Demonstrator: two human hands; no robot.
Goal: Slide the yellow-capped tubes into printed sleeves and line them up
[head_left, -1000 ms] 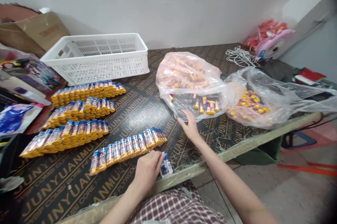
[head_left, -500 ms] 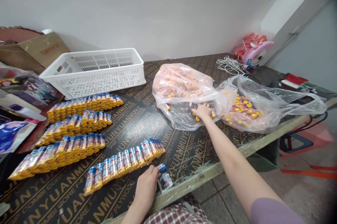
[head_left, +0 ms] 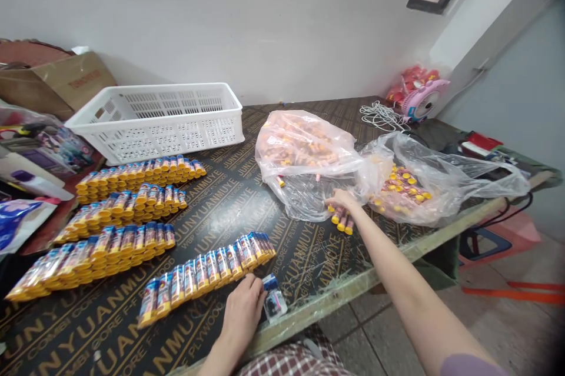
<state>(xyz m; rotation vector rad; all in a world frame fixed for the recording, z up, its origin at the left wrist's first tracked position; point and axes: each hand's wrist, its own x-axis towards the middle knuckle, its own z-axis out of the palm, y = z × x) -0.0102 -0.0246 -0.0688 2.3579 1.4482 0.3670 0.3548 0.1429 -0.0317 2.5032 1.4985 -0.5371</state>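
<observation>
My right hand is closed over several small tubes with yellow ends, at the near edge of a clear plastic bag full of similar tubes. Beside it lies a second open bag with more yellow-ended tubes. My left hand rests curled near the table's front edge, touching a small clear packet with a blue top; whatever its fingers hold is hidden. Behind that hand runs a row of blue-and-yellow wrapped tubes. Three stacked rows of such tubes stand further left.
A white perforated basket stands at the back left, near a cardboard box. A pink fan and white cord lie at the back right. The dark table has a wooden front edge.
My right hand has closed and drawn slightly nearer, and several yellow-ended tubes now show together beneath it. My left hand has barely moved.
</observation>
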